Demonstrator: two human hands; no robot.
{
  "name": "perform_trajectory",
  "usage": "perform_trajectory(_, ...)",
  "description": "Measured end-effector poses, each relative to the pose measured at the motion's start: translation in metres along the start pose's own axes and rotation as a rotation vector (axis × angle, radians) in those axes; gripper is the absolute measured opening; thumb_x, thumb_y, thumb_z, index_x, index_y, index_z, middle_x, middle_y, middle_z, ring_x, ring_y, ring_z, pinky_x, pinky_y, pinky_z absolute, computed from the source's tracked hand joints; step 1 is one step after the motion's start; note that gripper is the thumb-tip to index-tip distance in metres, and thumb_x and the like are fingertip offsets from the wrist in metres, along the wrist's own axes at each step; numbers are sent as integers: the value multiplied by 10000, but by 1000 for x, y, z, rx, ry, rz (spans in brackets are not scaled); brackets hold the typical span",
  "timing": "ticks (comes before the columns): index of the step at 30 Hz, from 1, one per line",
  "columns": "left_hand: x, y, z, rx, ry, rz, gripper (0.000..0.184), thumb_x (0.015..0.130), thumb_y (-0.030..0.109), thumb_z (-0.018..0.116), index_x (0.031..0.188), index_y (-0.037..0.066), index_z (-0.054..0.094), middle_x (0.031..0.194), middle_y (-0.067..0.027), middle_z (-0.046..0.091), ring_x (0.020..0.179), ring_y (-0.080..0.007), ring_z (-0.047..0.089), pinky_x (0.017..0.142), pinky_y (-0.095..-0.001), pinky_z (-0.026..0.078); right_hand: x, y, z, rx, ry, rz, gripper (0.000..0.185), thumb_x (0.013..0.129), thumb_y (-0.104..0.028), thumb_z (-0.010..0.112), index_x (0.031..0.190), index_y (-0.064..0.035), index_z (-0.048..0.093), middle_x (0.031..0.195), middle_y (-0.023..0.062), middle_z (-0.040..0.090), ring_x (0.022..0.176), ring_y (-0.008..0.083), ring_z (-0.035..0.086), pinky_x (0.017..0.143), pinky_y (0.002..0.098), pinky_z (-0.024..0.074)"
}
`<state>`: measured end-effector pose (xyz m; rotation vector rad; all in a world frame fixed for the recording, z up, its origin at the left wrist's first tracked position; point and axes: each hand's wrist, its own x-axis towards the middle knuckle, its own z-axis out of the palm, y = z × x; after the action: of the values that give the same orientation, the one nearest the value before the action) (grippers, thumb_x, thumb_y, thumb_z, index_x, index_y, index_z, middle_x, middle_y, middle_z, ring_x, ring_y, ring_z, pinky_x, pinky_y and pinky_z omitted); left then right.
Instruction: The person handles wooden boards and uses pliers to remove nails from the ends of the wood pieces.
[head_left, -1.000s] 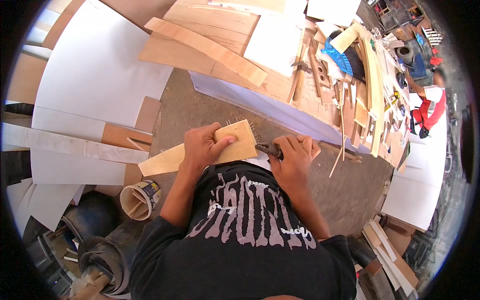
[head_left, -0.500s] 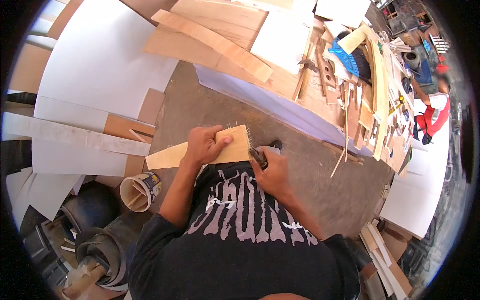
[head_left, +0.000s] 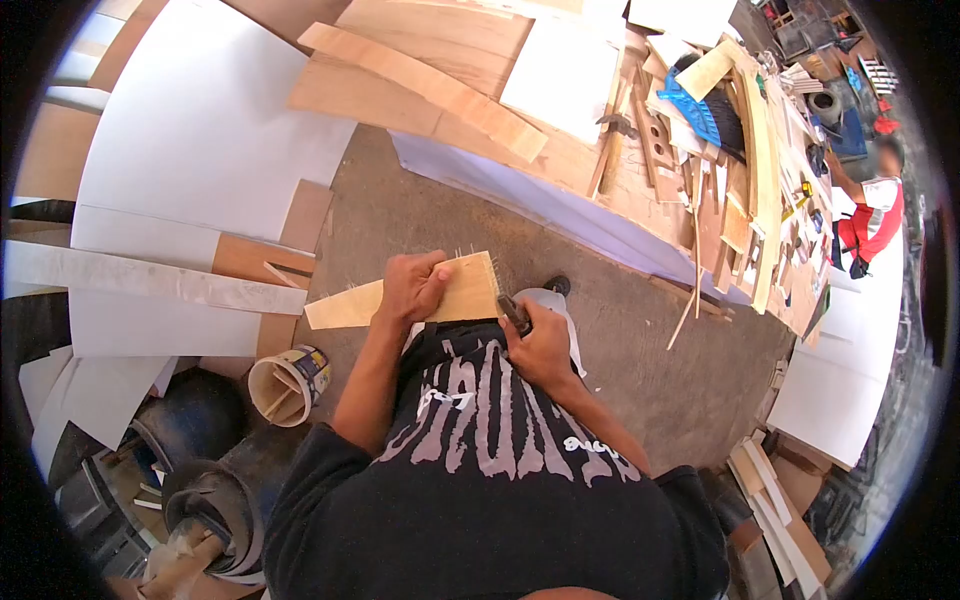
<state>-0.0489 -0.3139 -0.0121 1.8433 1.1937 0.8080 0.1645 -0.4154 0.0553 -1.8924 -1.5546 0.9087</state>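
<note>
Across my front lies a long, light plywood piece, with several thin nails or bristles sticking out along its far and right edges. My left hand is closed around its middle, thumb on top. A dark metal hand tool that looks like pliers is gripped in my right hand. Its head is at the piece's right edge, near the lower corner; the jaws are too small to make out. The fingers of that hand are wrapped round the tool and partly hidden.
A worktable ahead bears wood strips, a hammer and a blue-and-black brush head. A bucket with wood scraps stands at left, near large white panels. A person in red is at far right.
The view has shifted slightly. My left hand still holds the plywood piece, and the tool stays at its right edge, with its head seen at a slightly different angle.
</note>
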Motion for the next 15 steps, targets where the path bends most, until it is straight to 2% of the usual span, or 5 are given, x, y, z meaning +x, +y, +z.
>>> perform_trajectory(2,1,-10,8,-101,79,64,574,983,527,509,676,42,475,573,-194,439,507,-383,505,492,-426,377,-1,0,1,9,-6,13,219,871,-188,720,902,10,632,758,252,630,726,445,637,667,462,476)
perform_trajectory(7,4,-20,18,-68,88,101,594,990,541,488,660,48,469,566,-179,441,491,-359,501,484,-421,369,-3,6,4,55,-13,51,243,873,-195,731,914,21,626,767,253,639,736,445,642,678,457,483)
perform_trajectory(9,6,-20,23,-66,111,105,595,991,539,486,653,50,466,562,-172,441,485,-352,499,481,-420,366,-3,10,5,57,-42,116,271,843,-232,761,964,-12,660,828,257,683,825,456,677,721,507,509)
perform_trajectory(15,7,-27,34,-34,229,123,586,1000,510,486,637,51,477,556,-157,448,470,-339,503,475,-422,372,-3,21,6,60,-127,169,343,847,-262,768,1044,5,681,883,274,696,898,464,686,769,502,524)
